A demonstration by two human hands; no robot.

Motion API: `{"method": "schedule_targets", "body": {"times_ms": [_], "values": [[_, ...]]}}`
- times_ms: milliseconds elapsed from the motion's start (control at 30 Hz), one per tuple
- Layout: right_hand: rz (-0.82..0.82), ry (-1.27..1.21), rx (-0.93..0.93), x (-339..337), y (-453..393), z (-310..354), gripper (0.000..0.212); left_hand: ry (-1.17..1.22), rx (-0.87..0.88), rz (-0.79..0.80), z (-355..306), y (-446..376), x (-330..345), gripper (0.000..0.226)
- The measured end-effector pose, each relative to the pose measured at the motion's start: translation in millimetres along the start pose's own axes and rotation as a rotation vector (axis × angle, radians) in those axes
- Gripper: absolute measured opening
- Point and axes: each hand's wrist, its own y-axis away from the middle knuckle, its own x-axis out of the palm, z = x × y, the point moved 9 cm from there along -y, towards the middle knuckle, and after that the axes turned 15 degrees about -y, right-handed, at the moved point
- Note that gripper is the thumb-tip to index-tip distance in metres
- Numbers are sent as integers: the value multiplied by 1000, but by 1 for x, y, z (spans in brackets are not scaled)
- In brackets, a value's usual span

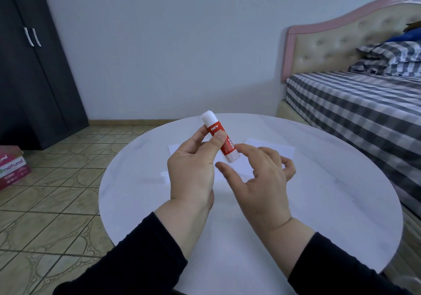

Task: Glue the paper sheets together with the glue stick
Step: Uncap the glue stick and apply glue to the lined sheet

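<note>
left hand (191,169) pinches glue stick (219,138), axis 11-to-5 | right hand (262,176) loose, holds nothing, at stick's 5 o'clock end | paper sheets (273,150) on worktop (341,192) beneath

Both arms wear long black sleeves, the left sleeve (127,258) and the right sleeve (337,265), plain and matte, with no print or markings to be seen. Each ends at a simple cuff just short of the wrist. The left hand (193,169) and right hand (262,180) are bare, with short, unpainted nails.
</note>
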Motion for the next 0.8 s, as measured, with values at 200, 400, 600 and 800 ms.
{"method": "schedule_targets", "body": {"times_ms": [200, 400, 600, 800], "values": [[-166, 98, -135, -17, -2, 11, 20, 27, 21, 36, -3, 3, 5, 20], [-100, 140, -160, -10, -2, 11, 19, 12, 19, 51, -3, -1, 4, 14], [-43, 67, -79, -6, -4, 3, 28, 33, 34, 66, 0, -4, 4, 19], [-172, 98, -195, -20, -4, 13, 22, 35, 16, 82, 4, -5, 7, 22]]}}
